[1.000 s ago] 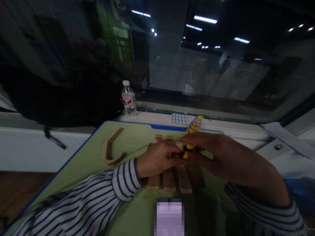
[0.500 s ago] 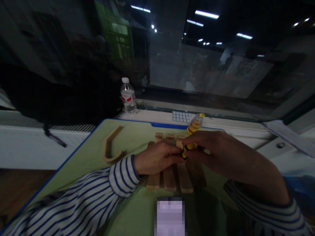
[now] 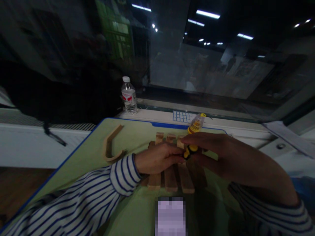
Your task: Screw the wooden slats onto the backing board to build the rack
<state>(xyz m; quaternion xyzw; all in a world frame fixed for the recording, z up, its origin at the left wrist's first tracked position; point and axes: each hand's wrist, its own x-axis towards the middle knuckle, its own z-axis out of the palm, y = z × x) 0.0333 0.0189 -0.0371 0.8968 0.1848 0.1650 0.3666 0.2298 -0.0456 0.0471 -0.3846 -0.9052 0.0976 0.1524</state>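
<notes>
Several wooden slats [image 3: 183, 177] lie side by side on a green mat [image 3: 133, 137]. My left hand [image 3: 157, 158] rests on the slats with its fingers curled and pressed down near a small yellow-and-black tool [image 3: 190, 150]. My right hand [image 3: 216, 151] is closed around that tool, holding it over the slats. Both sleeves are striped white and blue. The tool's tip is hidden between my fingers.
A curved wooden piece [image 3: 110, 146] lies on the mat at the left. A water bottle [image 3: 129, 96] stands on the white ledge behind, and a small yellow-capped bottle [image 3: 196, 124] stands at the mat's far edge. A glass pane rises behind.
Both hands stayed over the slats; the right hand turned the yellow-and-black tool slightly. The view shifted a little.
</notes>
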